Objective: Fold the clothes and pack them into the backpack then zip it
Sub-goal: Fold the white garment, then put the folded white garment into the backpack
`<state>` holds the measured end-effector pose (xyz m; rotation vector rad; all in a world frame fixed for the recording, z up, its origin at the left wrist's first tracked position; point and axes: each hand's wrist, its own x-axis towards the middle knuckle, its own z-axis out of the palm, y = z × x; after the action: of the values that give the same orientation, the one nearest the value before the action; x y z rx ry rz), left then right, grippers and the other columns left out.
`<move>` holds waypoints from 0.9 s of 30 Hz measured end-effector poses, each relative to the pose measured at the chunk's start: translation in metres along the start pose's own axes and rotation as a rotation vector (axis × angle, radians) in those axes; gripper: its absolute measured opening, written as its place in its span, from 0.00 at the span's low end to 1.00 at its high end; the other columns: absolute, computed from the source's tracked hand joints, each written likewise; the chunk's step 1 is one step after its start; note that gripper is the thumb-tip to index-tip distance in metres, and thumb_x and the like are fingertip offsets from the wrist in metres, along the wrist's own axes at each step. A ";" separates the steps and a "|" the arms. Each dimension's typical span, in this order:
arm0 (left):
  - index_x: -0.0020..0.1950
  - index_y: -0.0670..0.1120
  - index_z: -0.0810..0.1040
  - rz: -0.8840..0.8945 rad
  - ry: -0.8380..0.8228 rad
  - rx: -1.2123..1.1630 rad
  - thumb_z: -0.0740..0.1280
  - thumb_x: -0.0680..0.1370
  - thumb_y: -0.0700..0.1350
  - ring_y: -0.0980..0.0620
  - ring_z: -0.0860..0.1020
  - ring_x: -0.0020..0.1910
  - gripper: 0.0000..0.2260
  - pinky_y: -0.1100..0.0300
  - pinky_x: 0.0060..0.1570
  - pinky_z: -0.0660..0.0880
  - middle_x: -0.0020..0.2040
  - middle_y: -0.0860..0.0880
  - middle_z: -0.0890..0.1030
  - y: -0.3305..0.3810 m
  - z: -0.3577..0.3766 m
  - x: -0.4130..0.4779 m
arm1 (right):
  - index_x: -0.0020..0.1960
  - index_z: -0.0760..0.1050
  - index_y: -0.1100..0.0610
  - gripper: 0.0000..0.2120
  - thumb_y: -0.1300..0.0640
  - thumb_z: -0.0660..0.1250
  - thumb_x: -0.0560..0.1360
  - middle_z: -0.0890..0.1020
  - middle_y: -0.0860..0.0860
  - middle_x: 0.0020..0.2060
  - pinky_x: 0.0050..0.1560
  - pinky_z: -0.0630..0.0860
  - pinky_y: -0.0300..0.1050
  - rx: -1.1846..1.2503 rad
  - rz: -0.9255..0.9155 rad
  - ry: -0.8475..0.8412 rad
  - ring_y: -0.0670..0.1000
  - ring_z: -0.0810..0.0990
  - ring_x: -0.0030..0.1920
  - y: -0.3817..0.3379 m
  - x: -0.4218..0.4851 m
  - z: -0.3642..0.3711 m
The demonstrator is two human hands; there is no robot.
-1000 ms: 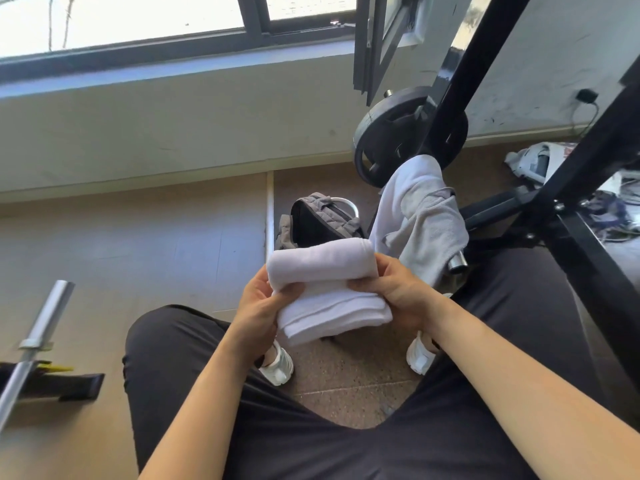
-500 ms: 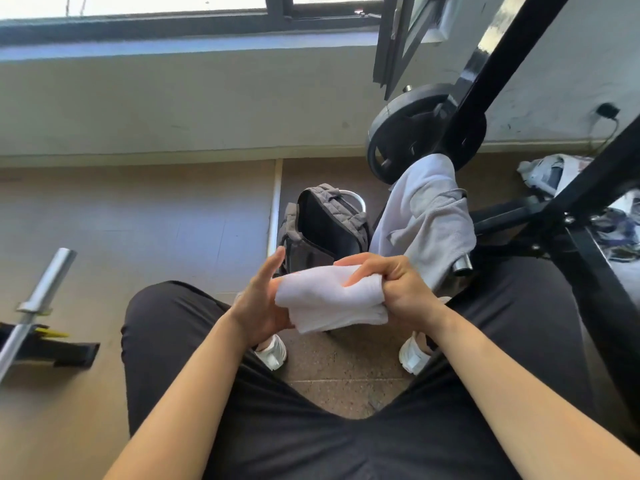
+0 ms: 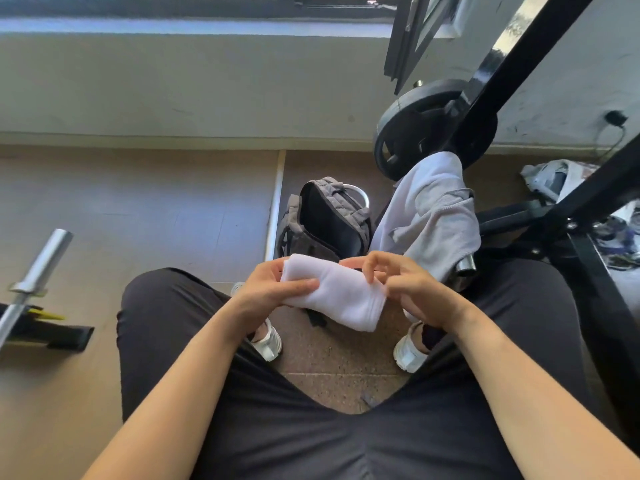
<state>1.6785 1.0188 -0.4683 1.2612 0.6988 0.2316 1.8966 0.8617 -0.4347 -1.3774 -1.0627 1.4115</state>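
A folded white cloth (image 3: pixel 341 294) is held between my knees, above the floor. My left hand (image 3: pixel 268 292) grips its left end, thumb across the top. My right hand (image 3: pixel 403 285) touches its right end with curled fingertips; I cannot tell whether it pinches the fabric. Just beyond the cloth a grey backpack (image 3: pixel 325 223) stands on the floor, its main compartment open and dark inside. A light grey garment (image 3: pixel 429 213) hangs over a bar to the right of the backpack.
A black weight plate (image 3: pixel 415 133) and black rack beams (image 3: pixel 519 64) stand at the right. A steel barbell end (image 3: pixel 41 265) lies at the left. More clothes (image 3: pixel 554 178) lie at the far right. A wall runs under the window.
The cloth has been folded smaller and turned; its right end now slopes down. My right hand has loosened from a full grip to fingertips at the end. The view tilted down.
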 end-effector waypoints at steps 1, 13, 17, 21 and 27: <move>0.57 0.43 0.84 0.030 -0.028 0.013 0.82 0.65 0.53 0.46 0.84 0.52 0.25 0.57 0.50 0.80 0.53 0.42 0.86 0.000 0.000 0.000 | 0.48 0.72 0.64 0.05 0.66 0.66 0.72 0.78 0.51 0.69 0.72 0.69 0.54 -0.020 -0.006 0.019 0.48 0.76 0.70 -0.002 -0.001 0.002; 0.70 0.51 0.77 0.058 -0.178 0.241 0.71 0.76 0.53 0.50 0.82 0.60 0.22 0.54 0.57 0.80 0.59 0.49 0.84 0.003 0.006 0.005 | 0.80 0.59 0.44 0.38 0.63 0.73 0.77 0.69 0.44 0.76 0.77 0.63 0.47 -0.379 0.053 -0.315 0.45 0.68 0.75 -0.008 0.002 0.019; 0.69 0.48 0.77 0.090 -0.155 0.275 0.72 0.75 0.49 0.54 0.82 0.57 0.22 0.60 0.53 0.78 0.58 0.47 0.84 0.004 0.001 0.013 | 0.81 0.57 0.44 0.37 0.62 0.70 0.79 0.66 0.43 0.77 0.78 0.61 0.46 -0.337 0.054 -0.317 0.43 0.64 0.77 -0.001 0.003 0.021; 0.70 0.46 0.77 0.104 -0.183 0.250 0.73 0.76 0.45 0.51 0.81 0.58 0.22 0.59 0.54 0.78 0.58 0.43 0.83 0.006 -0.004 0.025 | 0.80 0.60 0.50 0.30 0.64 0.64 0.82 0.68 0.45 0.77 0.77 0.62 0.43 -0.190 0.045 -0.230 0.43 0.64 0.77 0.001 0.008 0.022; 0.73 0.46 0.74 0.031 -0.364 0.167 0.72 0.77 0.43 0.48 0.80 0.63 0.24 0.55 0.60 0.77 0.64 0.43 0.82 0.009 -0.018 0.056 | 0.77 0.66 0.48 0.33 0.68 0.69 0.78 0.75 0.50 0.70 0.76 0.65 0.50 -0.251 0.035 -0.084 0.46 0.72 0.72 0.013 0.023 0.017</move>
<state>1.7129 1.0653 -0.4821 1.4273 0.3907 -0.0339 1.8796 0.8806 -0.4526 -1.5319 -1.3118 1.4075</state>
